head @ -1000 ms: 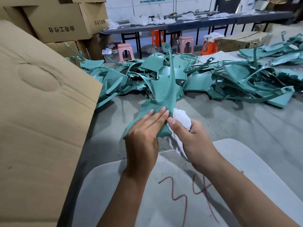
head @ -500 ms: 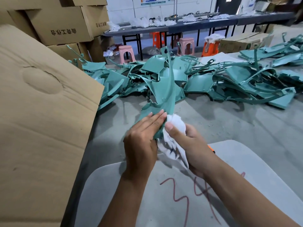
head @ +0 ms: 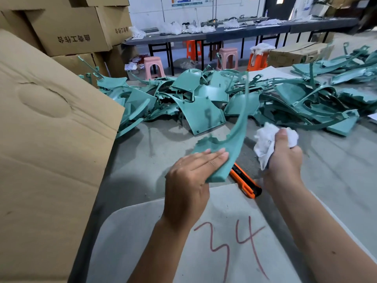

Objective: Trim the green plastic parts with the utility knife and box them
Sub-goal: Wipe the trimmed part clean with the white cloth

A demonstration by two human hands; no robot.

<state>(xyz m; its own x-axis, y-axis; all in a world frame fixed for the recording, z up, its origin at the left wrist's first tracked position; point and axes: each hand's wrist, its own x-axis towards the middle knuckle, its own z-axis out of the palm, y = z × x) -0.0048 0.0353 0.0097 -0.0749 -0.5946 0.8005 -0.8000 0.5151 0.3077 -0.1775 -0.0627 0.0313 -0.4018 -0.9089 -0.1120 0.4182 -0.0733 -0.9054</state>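
while left hand (head: 188, 180) holds green part (head: 228, 148), knife (head: 245, 181) underneath.

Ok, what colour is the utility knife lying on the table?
Orange with black trim; the utility knife shows in the head view, lying between the two hands.

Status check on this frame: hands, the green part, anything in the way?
Left hand holds green part, fingers flat on top. Right hand grips white rag, apart from part. Utility knife lies on the table, untouched, partly under the part. Nothing blocking.

Teal part (head: 234, 139), orange-black knife (head: 245, 180), white rag (head: 267, 144)
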